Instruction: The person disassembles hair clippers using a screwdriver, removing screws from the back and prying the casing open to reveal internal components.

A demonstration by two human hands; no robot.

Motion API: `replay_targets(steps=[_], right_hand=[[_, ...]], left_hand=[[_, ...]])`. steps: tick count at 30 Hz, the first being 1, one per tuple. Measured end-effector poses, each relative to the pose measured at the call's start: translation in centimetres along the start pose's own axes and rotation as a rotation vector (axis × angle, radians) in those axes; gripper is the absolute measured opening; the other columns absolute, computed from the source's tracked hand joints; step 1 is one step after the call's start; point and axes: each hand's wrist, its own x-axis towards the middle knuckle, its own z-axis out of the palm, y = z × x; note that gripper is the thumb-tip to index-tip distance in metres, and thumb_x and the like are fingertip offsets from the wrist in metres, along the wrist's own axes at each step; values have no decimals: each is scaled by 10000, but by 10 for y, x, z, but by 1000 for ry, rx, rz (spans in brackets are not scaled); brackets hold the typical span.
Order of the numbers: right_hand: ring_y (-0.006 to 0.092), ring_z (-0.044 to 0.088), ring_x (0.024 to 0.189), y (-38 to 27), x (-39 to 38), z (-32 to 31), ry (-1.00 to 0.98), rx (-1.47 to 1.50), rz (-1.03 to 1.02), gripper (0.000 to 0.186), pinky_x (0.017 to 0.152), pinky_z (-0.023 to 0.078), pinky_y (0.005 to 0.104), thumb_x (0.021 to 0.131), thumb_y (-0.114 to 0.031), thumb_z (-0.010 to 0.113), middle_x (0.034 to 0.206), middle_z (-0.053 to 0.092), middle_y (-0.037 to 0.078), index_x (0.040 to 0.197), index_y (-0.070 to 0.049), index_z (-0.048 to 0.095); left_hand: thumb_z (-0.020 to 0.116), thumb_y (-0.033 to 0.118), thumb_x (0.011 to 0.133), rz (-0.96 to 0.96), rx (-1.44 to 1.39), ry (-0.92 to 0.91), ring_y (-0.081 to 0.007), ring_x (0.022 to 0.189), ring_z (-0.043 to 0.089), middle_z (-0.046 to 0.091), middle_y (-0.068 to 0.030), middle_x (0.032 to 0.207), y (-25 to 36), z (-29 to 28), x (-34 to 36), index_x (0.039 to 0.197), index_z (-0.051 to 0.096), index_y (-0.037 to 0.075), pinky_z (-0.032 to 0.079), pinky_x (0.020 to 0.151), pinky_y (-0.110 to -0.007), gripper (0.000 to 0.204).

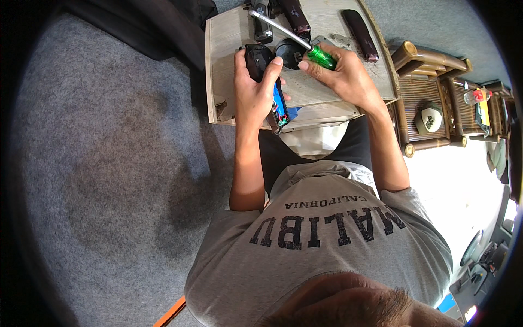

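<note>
My left hand [254,97] is wrapped round an opened hair clipper [259,59], its thumb across the dark body. A blue battery cell [280,103] and thin coloured wires show in the clipper's near end. In my right hand [351,79] is a screwdriver [322,56], gripped by its clear green handle, the metal shaft pointing up and left over the table. Between the hands sits a round black dish [284,54] with small dark bits in it, partly hidden by the fingers and the screwdriver.
On the small wooden table [321,90] lie a grey-black clipper [263,27], a maroon clipper [295,19] and another maroon one [360,36] at right. Black cloth [158,24] hangs at left. Bamboo seats [425,98] at right bear a cap [430,119] and a bottle [478,96].
</note>
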Motion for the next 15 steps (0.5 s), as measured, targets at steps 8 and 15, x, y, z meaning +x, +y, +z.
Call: replay_targets(steps=[8,15], right_hand=[[19,443,643,4,3,1,67,191,67,282,558,340,223,995,-315,760,723,596,-49,1035,-39,722],[6,458,577,-1,3,0,69,263,66,281,491,332,218,997,-318,754,763,683,-51,1054,-43,735]], left_hand=[[701,163,993,-3,-31,46,-144,697,655,634,-82,930,-1,3,0,1248,443,22,603,474,-319,389],[681,279,1016,19,-20,75,-149,720,680,630,-85,968,-4,4,-3,1241,507,36,609,484,-317,374]])
